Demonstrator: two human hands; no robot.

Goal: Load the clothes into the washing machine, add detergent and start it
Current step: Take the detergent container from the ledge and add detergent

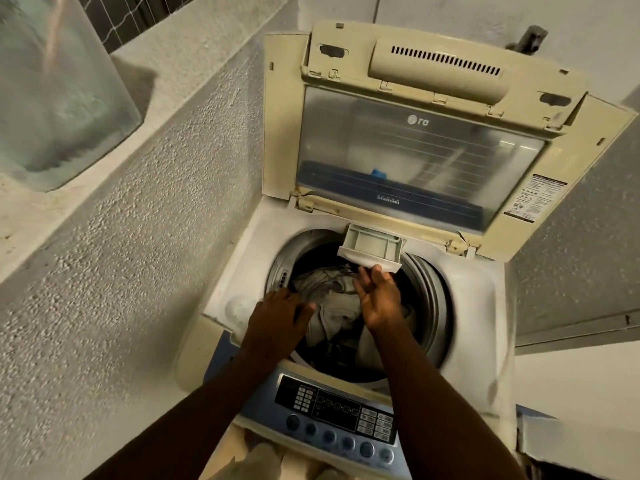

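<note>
Head view: washing machine [478, 306], lid up; clothes [332, 306] heaped in the drum, soft and limp, likely best gathered by bunched folds; detergent drawer [372, 247] pulled out over the drum; left hand [277, 320] spread flat on the rim, right hand [377, 296] open, fingers [375, 271] touching the drawer front.

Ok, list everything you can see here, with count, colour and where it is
washing machine: one, white top-loader, centre
lid: one, cream with clear window, raised at back
detergent drawer: one, pale grey, pulled out over the drum's back rim
clothes: a pile, grey and beige, inside the drum
control panel: one, blue and black, front edge
translucent container: one, pale blue-green, on the ledge, upper left
left hand: one, on the drum's left rim
right hand: one, open, fingertips at the drawer front
</note>
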